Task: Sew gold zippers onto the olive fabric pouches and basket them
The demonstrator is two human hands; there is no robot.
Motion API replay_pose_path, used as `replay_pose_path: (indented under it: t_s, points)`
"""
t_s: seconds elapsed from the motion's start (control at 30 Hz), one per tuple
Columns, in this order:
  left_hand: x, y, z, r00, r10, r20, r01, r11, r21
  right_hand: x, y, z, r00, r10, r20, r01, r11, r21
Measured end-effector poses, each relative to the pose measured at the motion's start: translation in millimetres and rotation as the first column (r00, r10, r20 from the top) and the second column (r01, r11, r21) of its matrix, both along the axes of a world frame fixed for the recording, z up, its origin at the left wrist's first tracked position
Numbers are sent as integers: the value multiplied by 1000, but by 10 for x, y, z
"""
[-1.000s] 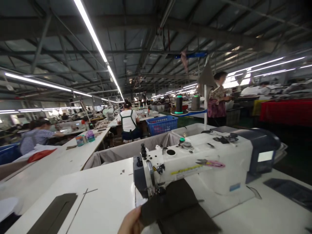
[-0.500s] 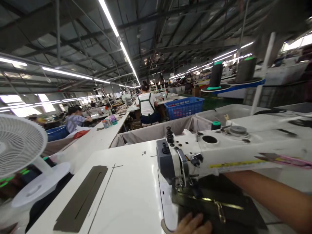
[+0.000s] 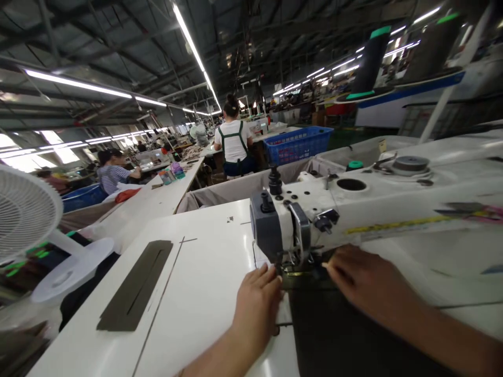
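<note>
A dark olive fabric piece (image 3: 334,335) lies under the needle area of a white sewing machine (image 3: 301,230) and hangs toward me. A short stretch of gold zipper (image 3: 297,273) shows close to the presser foot. My left hand (image 3: 257,301) is at the fabric's left edge, fingers bent and pressed together on it; its thumb is mostly hidden. On the other side of the needle, my right hand (image 3: 359,275) is closed in a pinch at the fabric, under the machine arm. A separate olive strip with a slit (image 3: 137,285) lies flat on the table to the left.
A white fan (image 3: 74,256) stands at the left. Scissors (image 3: 471,210) and a yellow measuring tape (image 3: 393,225) are on the machine arm. Behind the table is a cloth-lined bin (image 3: 236,191), then a blue basket (image 3: 298,144). Co-workers sit farther off.
My left hand has come to the fabric's left edge beside the needle. My right hand has come up close to the needle. The fabric has shifted; the zipper pull is out of sight.
</note>
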State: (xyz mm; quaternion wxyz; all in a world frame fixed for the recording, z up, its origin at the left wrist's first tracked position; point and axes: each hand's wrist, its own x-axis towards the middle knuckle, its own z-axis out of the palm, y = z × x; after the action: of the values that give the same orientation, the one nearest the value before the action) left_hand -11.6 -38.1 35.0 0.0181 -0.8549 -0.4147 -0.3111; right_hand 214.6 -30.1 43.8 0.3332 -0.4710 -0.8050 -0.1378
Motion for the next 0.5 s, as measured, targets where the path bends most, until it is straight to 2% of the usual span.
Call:
replay_pose_path:
  t_s: [0.1,0.2,0.37,0.5]
  points:
    - [23,72,-59,995,-59,-80,59,998,-2,-187,-50,-93,991,123,54,-123,992,-9]
    - [55,87,-112,994,-83,-77,83,997,5,-362,-46,-155,980,188,61,-187,982,-27]
    - [49,113,-29,985,-162,-64,166,984,60,-398,-14,-159,976,212,43,-206,972,-115]
    - [63,127,9,982,-167,-94,174,981,82,-381,-9,-162,978,207,28,-200,966,-165]
